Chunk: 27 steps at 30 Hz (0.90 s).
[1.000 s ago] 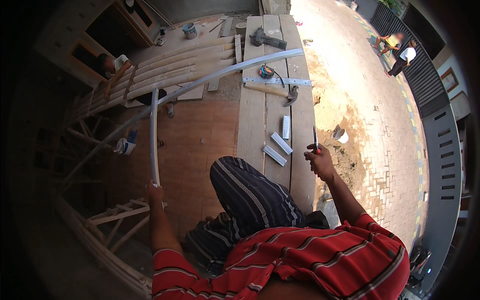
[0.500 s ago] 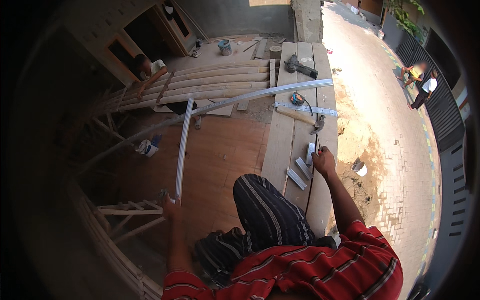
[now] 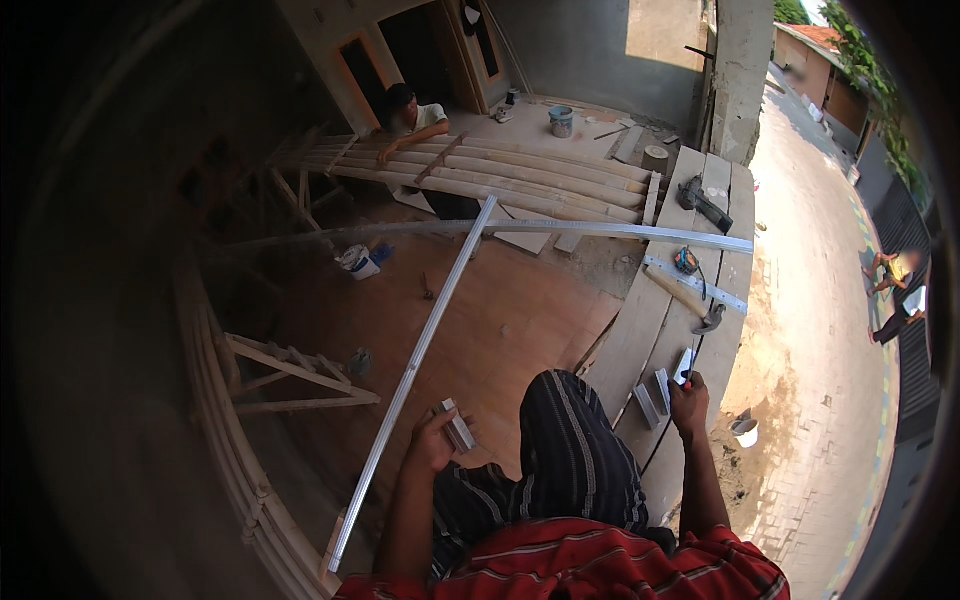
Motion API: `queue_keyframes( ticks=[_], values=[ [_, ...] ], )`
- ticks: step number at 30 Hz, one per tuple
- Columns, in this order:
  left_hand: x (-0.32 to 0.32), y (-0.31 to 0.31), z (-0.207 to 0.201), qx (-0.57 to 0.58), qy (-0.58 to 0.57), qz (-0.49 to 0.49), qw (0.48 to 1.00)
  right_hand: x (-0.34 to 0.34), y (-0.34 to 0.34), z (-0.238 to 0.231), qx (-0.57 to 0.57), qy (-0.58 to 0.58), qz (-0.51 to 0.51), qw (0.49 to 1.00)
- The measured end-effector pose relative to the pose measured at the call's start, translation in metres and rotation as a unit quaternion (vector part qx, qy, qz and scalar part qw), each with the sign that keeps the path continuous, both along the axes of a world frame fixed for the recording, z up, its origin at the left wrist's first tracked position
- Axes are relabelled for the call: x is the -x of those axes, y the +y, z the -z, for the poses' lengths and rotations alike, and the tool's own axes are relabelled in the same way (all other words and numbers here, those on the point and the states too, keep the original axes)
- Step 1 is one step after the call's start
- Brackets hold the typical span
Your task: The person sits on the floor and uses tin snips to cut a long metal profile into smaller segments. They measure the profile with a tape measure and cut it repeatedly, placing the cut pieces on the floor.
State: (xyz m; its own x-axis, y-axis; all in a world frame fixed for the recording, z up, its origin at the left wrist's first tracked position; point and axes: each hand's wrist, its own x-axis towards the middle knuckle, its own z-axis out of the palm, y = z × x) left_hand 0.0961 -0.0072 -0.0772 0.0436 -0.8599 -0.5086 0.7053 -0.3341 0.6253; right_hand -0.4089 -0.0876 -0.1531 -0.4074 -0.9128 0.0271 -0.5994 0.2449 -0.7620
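Note:
My left hand (image 3: 432,442) is closed around a short grey metal channel piece (image 3: 458,427) over my striped trouser knee (image 3: 570,450). Just left of that hand, a long silver metal rail (image 3: 415,365) runs from the lower left up to a second long rail (image 3: 610,231) lying crosswise. My right hand (image 3: 688,392) rests on the wooden planks (image 3: 640,330) and grips a thin dark tool (image 3: 692,358). Short metal offcuts (image 3: 655,395) lie right beside it.
On the planks lie a hammer (image 3: 710,320), a tape measure (image 3: 686,262), a flat metal strip (image 3: 695,283) and a power drill (image 3: 705,203). Another person in a white shirt (image 3: 412,115) leans on stacked boards. A small bucket (image 3: 745,432) stands on the ground below. People (image 3: 892,272) are on the paved road.
The view has tilted up toward the building. My left hand has left the long rail's end and now holds a short metal piece. My right hand stays on the planks.

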Motion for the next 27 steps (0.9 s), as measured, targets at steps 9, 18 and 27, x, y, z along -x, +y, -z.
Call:
queue_keyframes(
  ticks=[9,18,27],
  values=[
    [0.098,-0.04,-0.045,0.097,-0.067,0.022,0.993,-0.049,0.028,-0.086,-0.026,-0.085,-0.126,0.988],
    [0.128,-0.017,-0.041,0.067,0.104,0.062,0.99,-0.08,0.073,-0.13,-0.123,-0.342,-0.193,0.911],
    [0.099,-0.029,-0.085,0.172,0.07,-0.049,0.981,-0.163,0.114,-0.178,-0.12,-0.235,-0.41,0.873]
  ],
)
